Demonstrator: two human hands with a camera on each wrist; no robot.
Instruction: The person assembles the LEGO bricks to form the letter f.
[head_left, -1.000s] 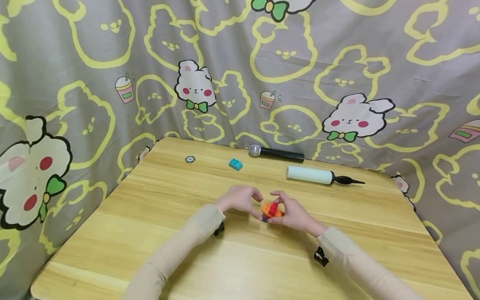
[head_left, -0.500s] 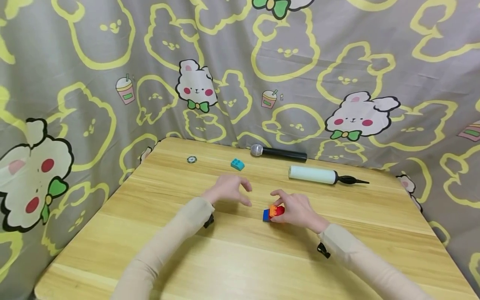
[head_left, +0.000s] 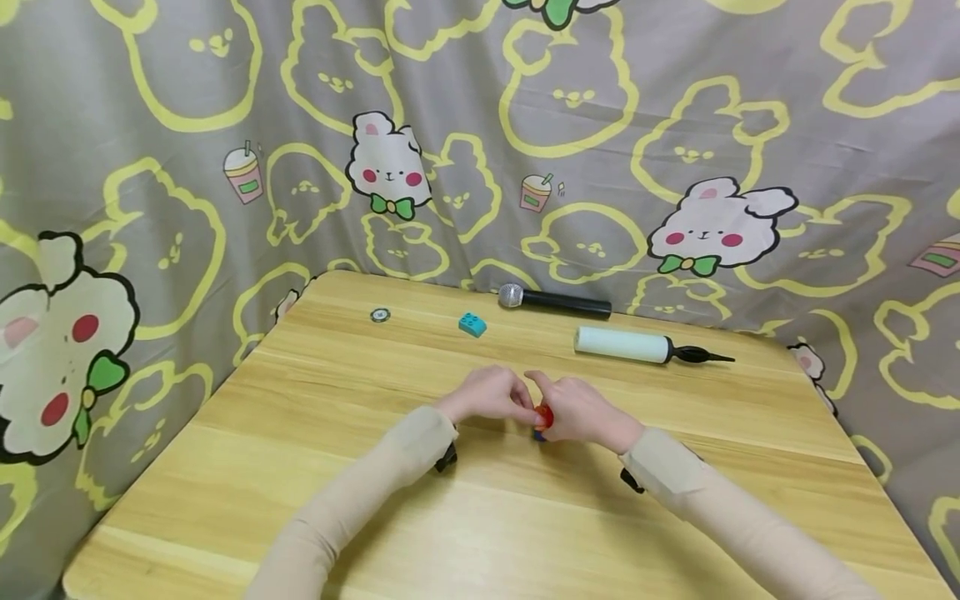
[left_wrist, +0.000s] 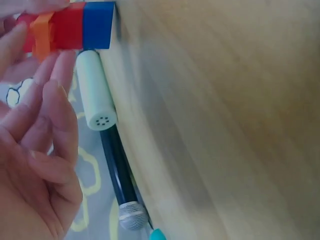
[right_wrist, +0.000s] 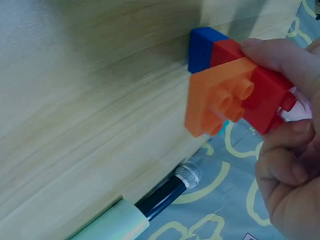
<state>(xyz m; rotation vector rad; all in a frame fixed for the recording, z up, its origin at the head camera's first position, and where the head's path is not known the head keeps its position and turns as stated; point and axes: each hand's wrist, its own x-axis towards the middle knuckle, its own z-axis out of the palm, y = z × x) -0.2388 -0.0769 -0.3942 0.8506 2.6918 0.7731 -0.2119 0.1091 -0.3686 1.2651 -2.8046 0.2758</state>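
Note:
A stack of toy building bricks (right_wrist: 202,55) stands over the tabletop, blue at the bottom, red above, with an orange brick (right_wrist: 210,95) jutting sideways. My right hand (head_left: 585,412) pinches the red part; in the right wrist view its thumb (right_wrist: 280,57) lies along one side and curled fingers are by the studs. From the left, my left hand (head_left: 487,396) has its fingertips at the upper part of the stack. In the left wrist view its longer fingers (left_wrist: 62,70) meet the bricks from below, while the others curl inward. Hands partly hide the stack.
On the wooden table (head_left: 420,533) a teal toy brick (head_left: 472,324), a round chip (head_left: 380,315) and a black microphone (head_left: 566,303) lie towards the back. A pale cylindrical pump (head_left: 622,344) with a black nozzle lies right of them. A patterned curtain (head_left: 465,92) hangs behind.
My left hand drew away to the left, leaving the stack, then came back to it. My right hand has kept hold of the bricks and turned them, the orange brick now partly covered.

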